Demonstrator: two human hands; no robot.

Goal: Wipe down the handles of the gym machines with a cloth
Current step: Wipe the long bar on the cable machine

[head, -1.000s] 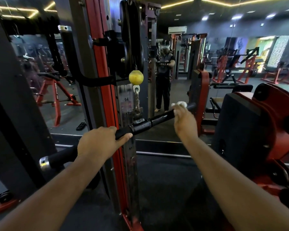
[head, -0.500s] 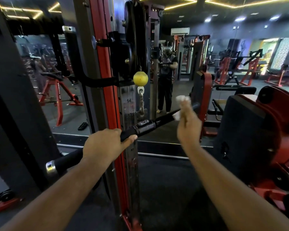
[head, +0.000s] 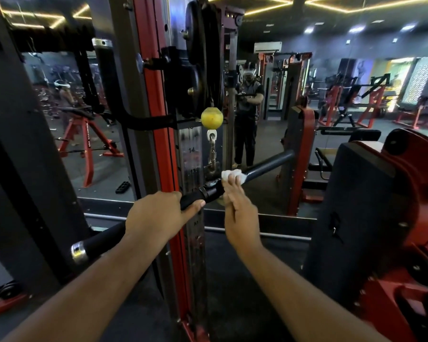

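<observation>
Left hand [head: 158, 215] gripping black bar [head: 267, 165], right hand [head: 240, 213] pressing white cloth [head: 231, 174] against it

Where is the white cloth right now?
In the head view, the white cloth is near the middle, pinched by the right hand against the black bar, just right of the hanging metal clip.

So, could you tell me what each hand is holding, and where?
The left hand grips the black bar left of its centre swivel; the right hand presses a white cloth on the bar just right of it.
</observation>
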